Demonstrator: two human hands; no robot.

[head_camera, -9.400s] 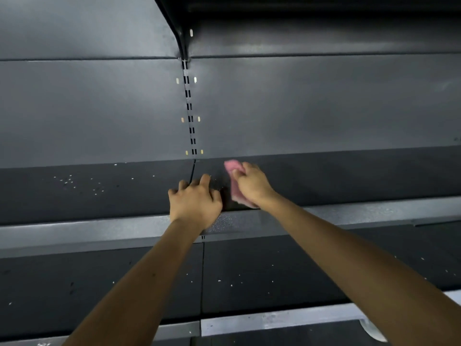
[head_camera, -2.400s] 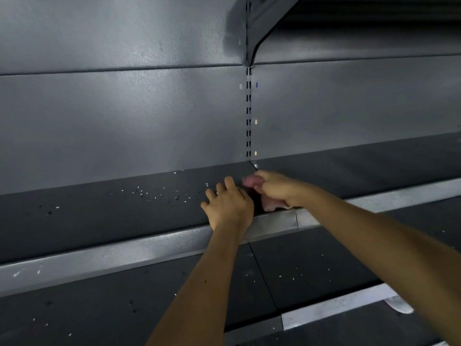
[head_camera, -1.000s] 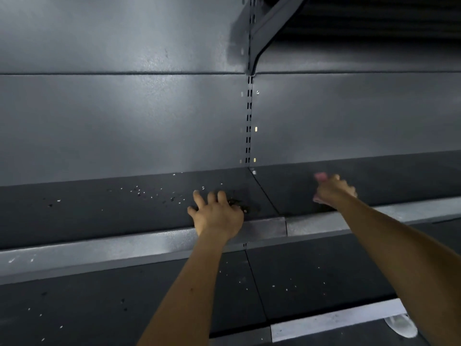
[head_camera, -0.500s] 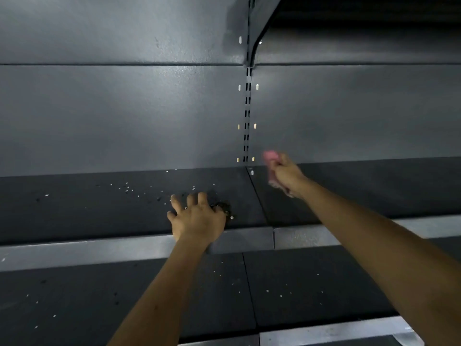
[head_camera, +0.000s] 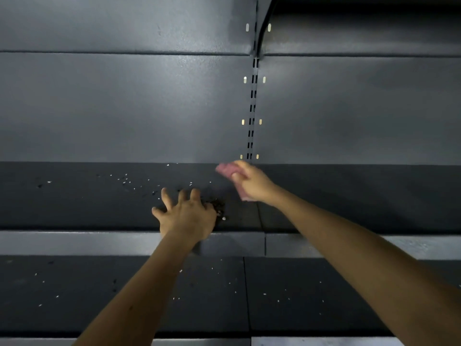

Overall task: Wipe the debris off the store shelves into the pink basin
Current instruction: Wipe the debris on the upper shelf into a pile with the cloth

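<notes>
Debris pile (head_camera: 217, 208) lies on the shelf (head_camera: 74, 203), against the right edge of the left hand (head_camera: 187, 216), whose grip is spread wide and flat. The right hand (head_camera: 252, 182), its grip holding the cloth (head_camera: 224, 169), is just behind and right of the pile. Basin unseen.

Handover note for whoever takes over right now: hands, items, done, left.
Left hand: fingers spread, rests on the upper shelf, beside a small debris pile.
Right hand: grips the pink cloth near the shelf's back edge.
Done: some debris gathered into that pile.
Left: loose specks on the upper shelf, more on the lower shelf; pink basin not in view.
</notes>
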